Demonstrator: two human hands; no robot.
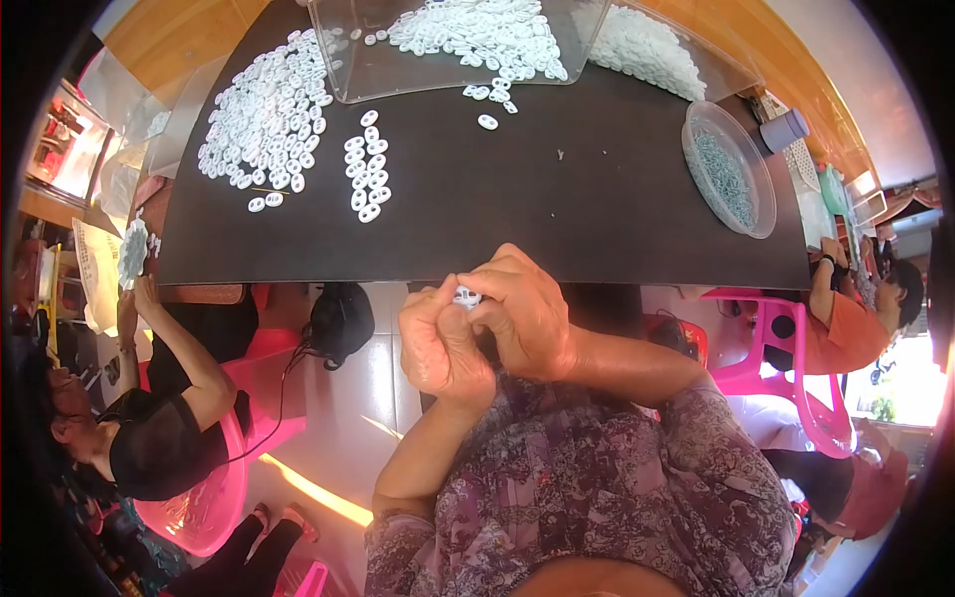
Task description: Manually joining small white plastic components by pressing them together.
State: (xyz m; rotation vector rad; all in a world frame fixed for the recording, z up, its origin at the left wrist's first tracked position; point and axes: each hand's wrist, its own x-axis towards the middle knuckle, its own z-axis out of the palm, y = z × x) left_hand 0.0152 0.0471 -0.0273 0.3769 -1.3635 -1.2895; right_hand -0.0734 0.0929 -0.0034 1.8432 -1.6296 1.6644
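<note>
Just off the near edge of the dark table, my left hand (445,343) and my right hand (527,316) meet. Between their thumbs and fingertips they pinch a small white oval plastic piece (467,296); fingers cover part of it. Beyond my hands, to the left, similar oval pieces with two holes (377,179) lie in two short columns. Farther left spreads a big loose heap of white oval pieces (264,114). A single oval piece (487,122) lies apart, near the tray.
A clear plastic tray (343,85) with many white pieces stands at the far side. At the right sits a round clear dish (766,204) of small teal metal parts, beside a lilac cylinder (784,130). Other people sit left and right, near pink plastic chairs (761,343).
</note>
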